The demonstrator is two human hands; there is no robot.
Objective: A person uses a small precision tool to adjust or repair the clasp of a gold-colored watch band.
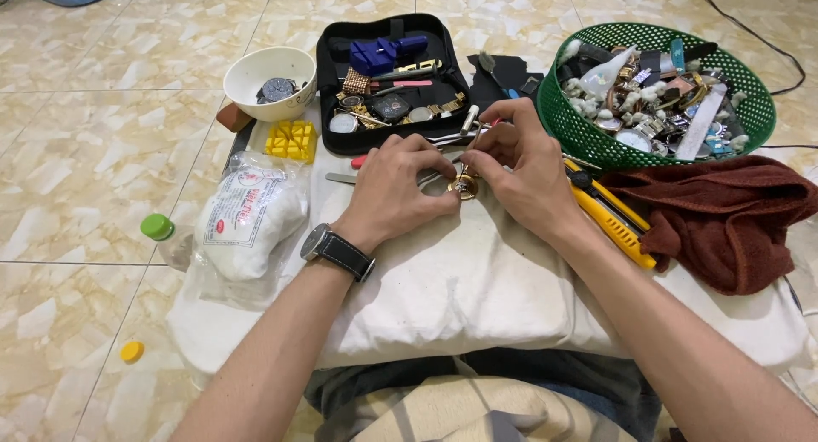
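Below the black tool case (388, 84), my left hand (400, 191) and right hand (524, 165) both pinch a gold watch (464, 185): small, light, likely fragile; hold by its rim.

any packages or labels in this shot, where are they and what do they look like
Clear plastic bag of white cotton: left of the left hand, on the white cloth's edge; soft and lumpy, with a printed label in red and dark ink.
Small clear bottle with green cap: on the tiled floor left of the bag.
No signs or screens.
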